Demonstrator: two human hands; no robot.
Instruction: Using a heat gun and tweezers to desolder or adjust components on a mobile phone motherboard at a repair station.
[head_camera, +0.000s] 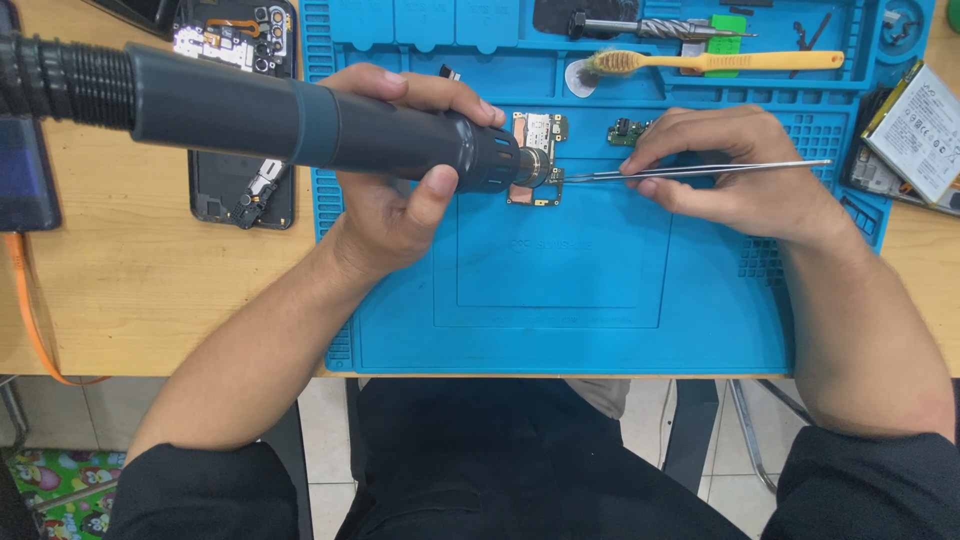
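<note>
- Surface: blue silicone repair mat (560, 300) w/ raised grid edges & tray slots, laid on a light wooden bench (140, 290); tiled floor visible below the bench edge.
- L hand (400, 190): fingers wrapped round the dark grey hot-air gun (320, 130), thumb pressed on the barrel; ribbed hose trails off to the left edge. Nozzle sits just over the phone circuit board (537, 140).
- R hand (730, 170): pinched shut on the metal tweezers (690, 171); tips reach the board's right edge, next to the nozzle.
- Board lies flat on the mat, upper centre, between both hands.
- Small green PCB piece (625, 132) just beside R-hand fingertips.
- Back of mat: yellow brush (720, 62), drill bit (650, 27).
- Left of mat: opened phone frame (243, 110), partly hidden by the gun.
- Right edge: battery pack (915, 130).
- Orange cable (30, 310) crosses the bench at far left.
</note>
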